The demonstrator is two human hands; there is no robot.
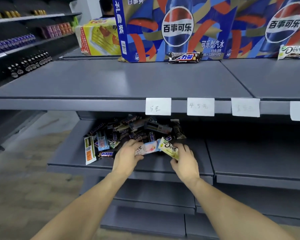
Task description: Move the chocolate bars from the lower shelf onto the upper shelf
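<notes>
My left hand (126, 155) pinches a pink bar (148, 148) and my right hand (184, 161) grips a green bar (169, 148), both at the front of the pile (128, 131) on the lower shelf (73, 159). Wrappers look light, slick and crinkly (best held across the middle, I judge). The upper shelf (111, 80) holds two bars; the pile's rear is shadowed, count indeterminable.

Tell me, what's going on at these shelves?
A person is picking chocolate bars out of a pile on the lower shelf. The left hand grips a pink Dove bar and the right hand grips a green Dove bar. On the upper shelf, a Snickers bar and a white Dove bar already lean against Pepsi cartons.
</notes>
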